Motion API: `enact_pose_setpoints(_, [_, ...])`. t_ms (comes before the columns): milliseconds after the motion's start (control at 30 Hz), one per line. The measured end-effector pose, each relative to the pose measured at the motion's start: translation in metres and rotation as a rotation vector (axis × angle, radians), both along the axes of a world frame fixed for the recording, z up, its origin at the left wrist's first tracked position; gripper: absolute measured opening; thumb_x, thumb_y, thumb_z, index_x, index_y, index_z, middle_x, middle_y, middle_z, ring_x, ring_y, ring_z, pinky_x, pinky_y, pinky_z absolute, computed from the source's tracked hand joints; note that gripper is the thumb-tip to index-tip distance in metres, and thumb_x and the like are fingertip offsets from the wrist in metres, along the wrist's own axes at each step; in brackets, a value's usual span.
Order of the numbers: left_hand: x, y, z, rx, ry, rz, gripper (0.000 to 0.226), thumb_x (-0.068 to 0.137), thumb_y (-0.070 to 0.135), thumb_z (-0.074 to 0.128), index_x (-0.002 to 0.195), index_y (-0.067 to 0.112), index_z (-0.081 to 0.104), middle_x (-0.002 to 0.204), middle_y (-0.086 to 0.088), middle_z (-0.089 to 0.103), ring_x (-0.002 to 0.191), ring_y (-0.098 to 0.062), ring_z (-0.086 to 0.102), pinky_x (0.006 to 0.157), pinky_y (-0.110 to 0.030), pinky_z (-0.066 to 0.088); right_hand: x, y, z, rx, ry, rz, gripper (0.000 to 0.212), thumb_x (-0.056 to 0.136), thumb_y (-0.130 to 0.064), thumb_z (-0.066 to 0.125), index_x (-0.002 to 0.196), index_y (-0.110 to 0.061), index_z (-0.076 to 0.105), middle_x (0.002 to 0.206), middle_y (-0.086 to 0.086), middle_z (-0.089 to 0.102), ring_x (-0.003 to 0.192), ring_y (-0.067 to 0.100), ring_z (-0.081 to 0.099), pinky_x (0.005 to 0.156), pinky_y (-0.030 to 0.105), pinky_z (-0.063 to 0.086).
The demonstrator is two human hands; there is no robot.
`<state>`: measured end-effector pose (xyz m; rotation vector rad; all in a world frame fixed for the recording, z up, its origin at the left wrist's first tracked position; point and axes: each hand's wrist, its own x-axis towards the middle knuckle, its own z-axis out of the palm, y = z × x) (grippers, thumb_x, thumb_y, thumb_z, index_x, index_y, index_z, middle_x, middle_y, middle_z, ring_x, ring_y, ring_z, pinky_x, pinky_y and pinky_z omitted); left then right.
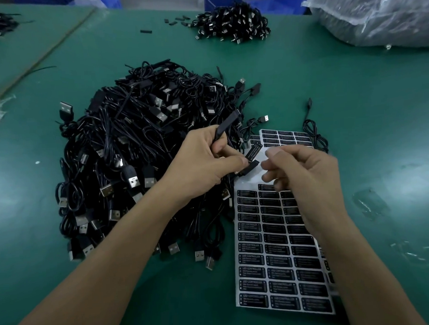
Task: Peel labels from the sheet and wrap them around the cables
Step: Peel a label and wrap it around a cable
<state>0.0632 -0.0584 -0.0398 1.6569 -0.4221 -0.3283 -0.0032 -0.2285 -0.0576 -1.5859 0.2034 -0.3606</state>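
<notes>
**A:** Left hand state?

**B:** Left hand is clamped on a slim black inline controller. Fingers are curled round it, and it sticks out past the knuckles on the far side.

**A:** Label?

**B:** One black label with white print sits at the left thumb tip and pokes out toward the right hand. A second dark strip is just under it. Can't tell if that is label or cable.

**A:** Right hand?

**B:** Right hand is just beside the label, apart from it by a small gap. Fingers are loosely curled and motion-blurred, and nothing is visible in them.

**A:** Sheet?

**B:** Label sheet lies flat under the right hand and wrist. It has a peeled blank patch below the fingertips and full rows toward the forearm. Another sheet lies beyond the right fingers.

**A:** Cables?

**B:** Big USB cable pile is under and outboard of the left hand. One loose cable is past the right hand. A smaller pile sits far ahead of both hands. All of it is on the green mat.
</notes>
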Motion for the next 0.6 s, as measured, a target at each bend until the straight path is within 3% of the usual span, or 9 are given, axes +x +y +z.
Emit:
enact_pose_setpoints(267, [0.0003, 0.0002, -0.0009, 0.014, -0.024, -0.036, 0.052, 0.083, -0.006, 0.074, 0.071, 0.019, 0.030, 0.076, -0.005, 0.076, 0.052, 0.005, 0.058, 0.051, -0.006, 0.042, 0.0024, 0.0003, -0.0024, 0.029, 0.014, 0.069, 0.006, 0.082, -0.021, 0.077, 0.087, -0.024, 0.079, 0.073, 0.006, 0.073, 0.063, 0.012, 0.065, 0.054, 0.019, 0.049])
enact_pose_setpoints(400, [0.0003, -0.0003, -0.0018, 0.028, -0.041, -0.094, 0.055, 0.081, -0.009, 0.074, 0.069, 0.020, 0.029, 0.083, -0.024, 0.073, 0.051, 0.006, 0.057, 0.050, -0.006, 0.040, 0.0033, -0.0004, -0.0018, -0.059, -0.043, 0.083, 0.027, 0.081, -0.022, 0.076, 0.103, -0.038, 0.074, 0.085, -0.004, 0.073, 0.074, 0.009, 0.065, 0.066, 0.018, 0.052])
enact_pose_setpoints(500, [0.0003, 0.0001, -0.0023, 0.058, -0.037, -0.119, 0.054, 0.080, -0.010, 0.072, 0.070, 0.020, 0.029, 0.086, -0.031, 0.069, 0.049, 0.005, 0.053, 0.048, -0.008, 0.039, 0.0022, -0.0008, 0.0012, -0.159, -0.060, 0.155, 0.027, 0.085, -0.009, 0.077, 0.094, -0.034, 0.078, 0.085, -0.006, 0.074, 0.075, 0.006, 0.065, 0.070, 0.018, 0.053])
enact_pose_setpoints(600, [0.0014, 0.0003, -0.0035, 0.079, -0.035, -0.082, 0.051, 0.081, -0.008, 0.072, 0.072, 0.019, 0.029, 0.085, -0.025, 0.072, 0.050, 0.006, 0.056, 0.047, -0.007, 0.039, 0.0016, -0.0035, 0.0036, -0.096, -0.012, 0.181, 0.026, 0.083, -0.001, 0.076, 0.089, -0.026, 0.078, 0.076, -0.005, 0.073, 0.071, 0.008, 0.063, 0.067, 0.017, 0.052])
